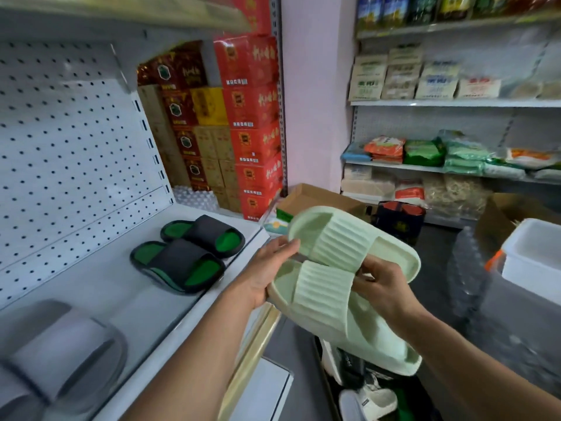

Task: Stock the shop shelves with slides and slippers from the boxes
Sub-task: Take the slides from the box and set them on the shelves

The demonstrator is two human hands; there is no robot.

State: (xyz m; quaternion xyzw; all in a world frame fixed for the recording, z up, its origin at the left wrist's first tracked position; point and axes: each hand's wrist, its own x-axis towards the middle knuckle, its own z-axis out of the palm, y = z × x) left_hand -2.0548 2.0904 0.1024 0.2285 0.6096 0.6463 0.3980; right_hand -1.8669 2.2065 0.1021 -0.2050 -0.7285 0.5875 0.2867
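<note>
I hold a pair of pale green ribbed slides (337, 247) side by side in front of the shelf edge. My left hand (270, 268) grips the left rim of the pair, thumb on top. My right hand (384, 284) pinches the strap of the nearer slide from the right. On the white shelf (100, 287) to the left lies a pair of black slides with green footbeds (188, 253), and a grey pair (60, 347) sits closer to me. Below my hands an open box (364, 387) holds more white and dark footwear.
A perforated white back panel (66, 147) rises behind the shelf. Red and brown cartons (243, 117) are stacked beyond it. A cardboard box (315, 197) and a white bin (534, 256) stand on the floor. Shelves of packaged food (455, 86) fill the right wall.
</note>
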